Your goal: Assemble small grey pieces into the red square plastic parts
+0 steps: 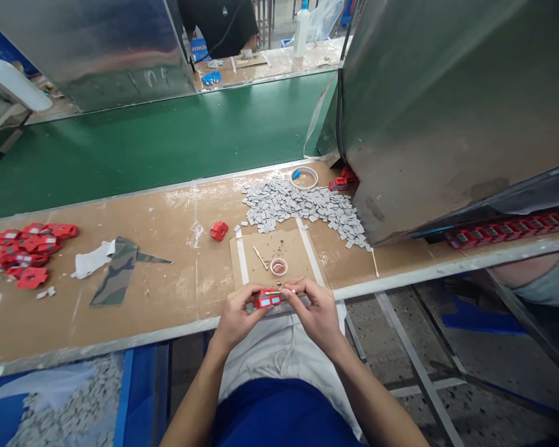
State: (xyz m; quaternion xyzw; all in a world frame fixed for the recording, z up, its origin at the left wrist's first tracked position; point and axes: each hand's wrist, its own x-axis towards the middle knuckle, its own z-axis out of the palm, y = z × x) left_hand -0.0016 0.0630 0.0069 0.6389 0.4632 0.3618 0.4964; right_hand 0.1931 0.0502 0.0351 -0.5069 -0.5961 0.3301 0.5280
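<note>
Near the front edge of the table, my left hand (239, 315) is closed around a small red toy vehicle body (267, 300) with pale blue windows. My right hand (317, 312) pinches a thin cotton swab (274, 292), which lies across the top of the red body. Just beyond both hands, a small round cup (278, 267) with reddish contents stands on a taped cardboard sheet (237, 248). To its left on the sheet lies another swab (260, 257). Dark specks are scattered behind the cup.
A heap of small grey pieces (298, 205) spreads behind the sheet, with a tape roll (304, 178) at its back. Red bodies (32, 248) are piled at far left. A metal housing (447, 112) bounds the right; a green conveyor belt (168, 139) runs behind. A person (221, 28) is across it.
</note>
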